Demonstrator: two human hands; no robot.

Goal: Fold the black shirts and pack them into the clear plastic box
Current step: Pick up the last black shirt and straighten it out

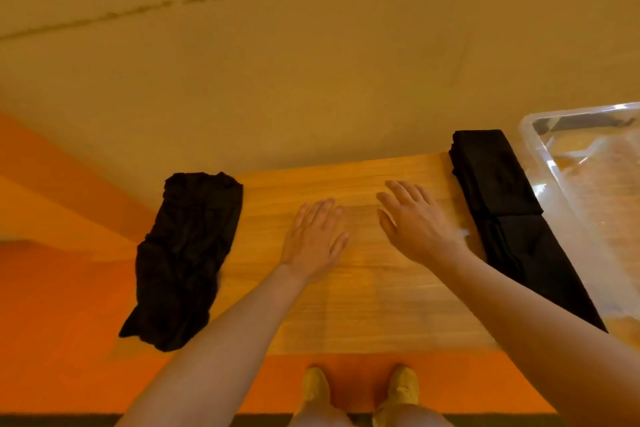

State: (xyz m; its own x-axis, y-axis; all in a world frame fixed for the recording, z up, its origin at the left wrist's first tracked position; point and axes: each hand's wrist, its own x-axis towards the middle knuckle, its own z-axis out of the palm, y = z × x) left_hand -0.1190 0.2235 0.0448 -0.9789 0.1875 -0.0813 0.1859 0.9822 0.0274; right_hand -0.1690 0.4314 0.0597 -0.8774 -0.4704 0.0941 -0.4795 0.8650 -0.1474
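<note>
Under both hands, wooden table (pixel 363 305) is stretching left to right, grain running sideways; tan wall rising behind it, orange floor (pixel 52 340) showing at left and below the near edge. Two feet in light shoes (pixel 360 388) are standing at the table edge.

Left hand (pixel 313 239) is hovering flat, fingers straight and together, holding nothing. Right hand (pixel 414 222) is spreading its fingers, palm down, also holding nothing.

Left of the left hand, crumpled black shirt (pixel 187 253) is lying unfolded. Right of the right hand, folded black shirts (pixel 498 184) are lying in a row. Clear plastic box (pixel 540 163) is sitting just beyond them.
</note>
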